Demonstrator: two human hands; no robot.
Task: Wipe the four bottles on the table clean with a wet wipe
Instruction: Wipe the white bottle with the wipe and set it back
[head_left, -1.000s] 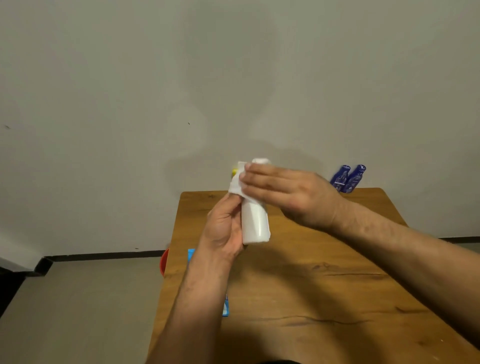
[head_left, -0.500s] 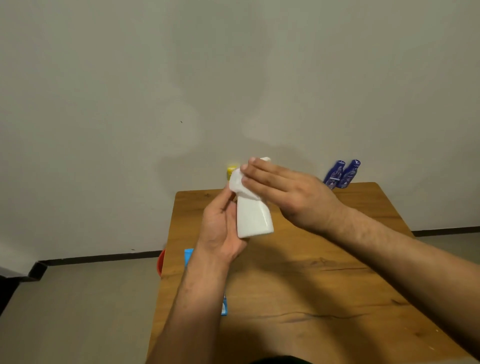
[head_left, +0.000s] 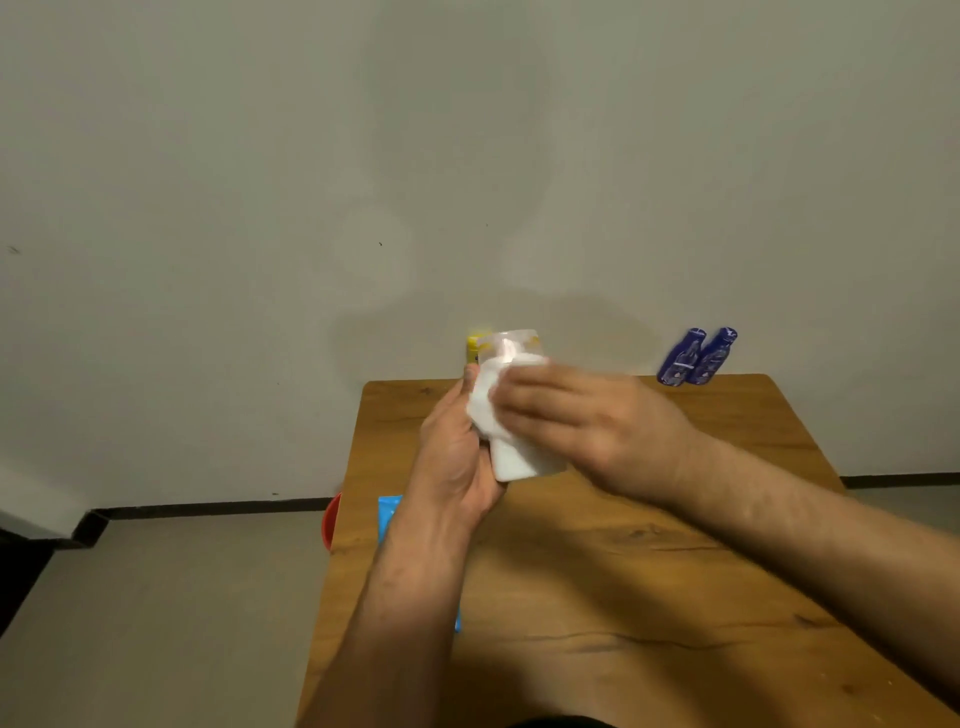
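My left hand (head_left: 457, 457) grips a white bottle (head_left: 522, 460) and holds it up over the wooden table (head_left: 623, 597). My right hand (head_left: 582, 421) presses a white wet wipe (head_left: 485, 402) against the bottle's upper part, fingers wrapped over it. The bottle's top is blurred and partly covered by the wipe. Behind it a yellow bottle (head_left: 475, 347) peeks out at the table's far edge. Two dark blue bottles (head_left: 696, 358) stand side by side at the far right against the wall.
A blue wipe packet (head_left: 389, 514) lies at the table's left edge, mostly hidden by my left forearm. Something red and round (head_left: 331, 522) sits on the floor just left of the table. A plain wall stands right behind the table.
My right hand has slid the wipe down from the bottle's top onto its upper body. Both hands and the bottle sit slightly lower and are blurred with motion.
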